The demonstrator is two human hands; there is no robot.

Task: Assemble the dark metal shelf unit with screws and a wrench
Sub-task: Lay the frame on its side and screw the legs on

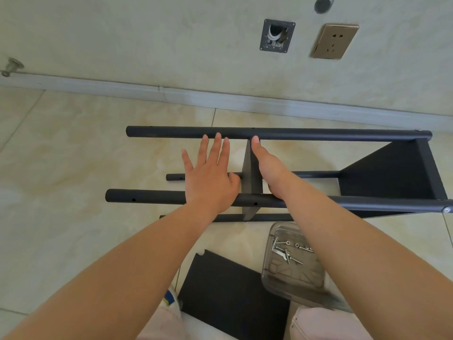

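Observation:
The dark metal shelf unit (306, 134) lies on its side on the floor, its round legs running left to right. One shelf panel (392, 173) is fixed at the right end. A second panel (250, 168) stands on edge between the legs, seen nearly edge-on. My left hand (210, 175) is spread flat on the left of this panel, fingertips at the far leg. My right hand (267, 165) lies along the panel's right face, fingers straight, its tip at the far leg. A clear plastic box (294, 271) holds screws and a wrench (284, 253).
A loose dark shelf panel (232, 298) lies on the tile floor near my knees, next to the plastic box. The wall and its baseboard (220, 96) run just behind the frame. A socket (334, 41) and an open wall box (277, 35) sit above.

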